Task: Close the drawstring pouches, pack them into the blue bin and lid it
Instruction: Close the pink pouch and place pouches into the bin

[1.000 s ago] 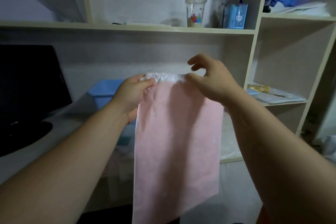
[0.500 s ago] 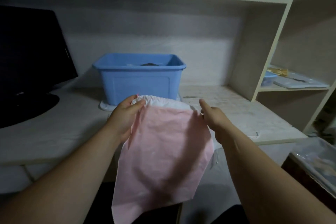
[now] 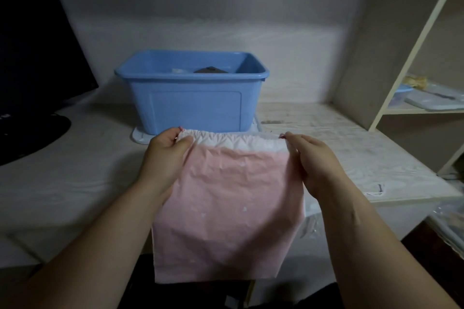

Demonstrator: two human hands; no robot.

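Pinching top corners of the pink pouch in narrow grips of left hand and right hand, just before the blue bin on the table; liable to bunch lopsided if tugged unevenly.

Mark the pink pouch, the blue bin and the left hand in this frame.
pink pouch [image 3: 226,208], head view, middle of its pink front.
blue bin [image 3: 195,108], head view, its front wall.
left hand [image 3: 165,155], head view, back of the hand.
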